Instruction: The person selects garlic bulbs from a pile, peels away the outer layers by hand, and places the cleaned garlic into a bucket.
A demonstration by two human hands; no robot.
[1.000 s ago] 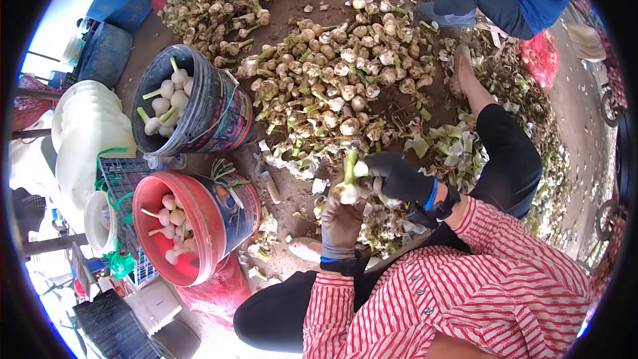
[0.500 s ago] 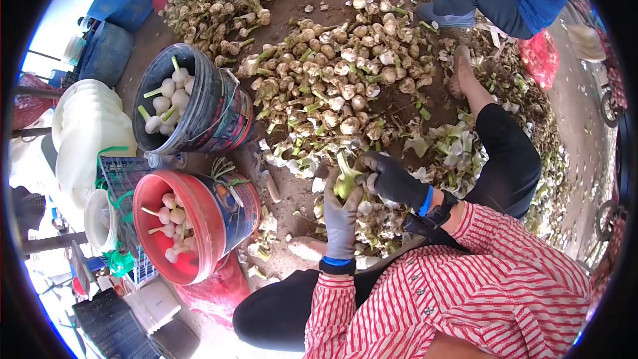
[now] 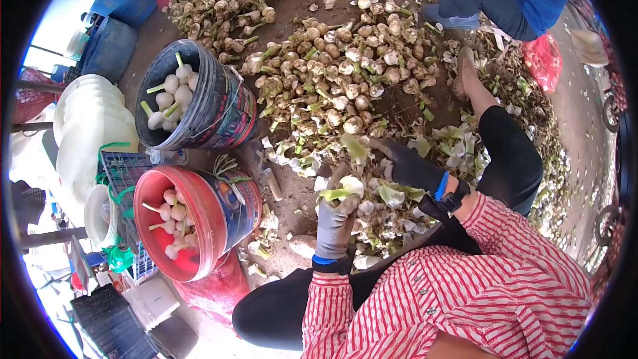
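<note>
Grey-gloved left hand (image 3: 332,229): closed around one white garlic bulb (image 3: 353,185), long axis crosswise, green stem pointing left, towards the red bucket (image 3: 210,216). Dark-gloved right hand (image 3: 412,166): fingers extended beside a blurred green peel (image 3: 355,149); grip cannot be told. Left hand nearer both buckets. Garlic heap (image 3: 332,86): ahead. Black bucket (image 3: 216,96): beyond red; printed sides, wording illegible.

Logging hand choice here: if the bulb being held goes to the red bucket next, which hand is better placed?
Left, I'd judge. The left hand holds the bulb and is nearer the red bucket. The right hand is farther off and apart from the bulb.
</note>
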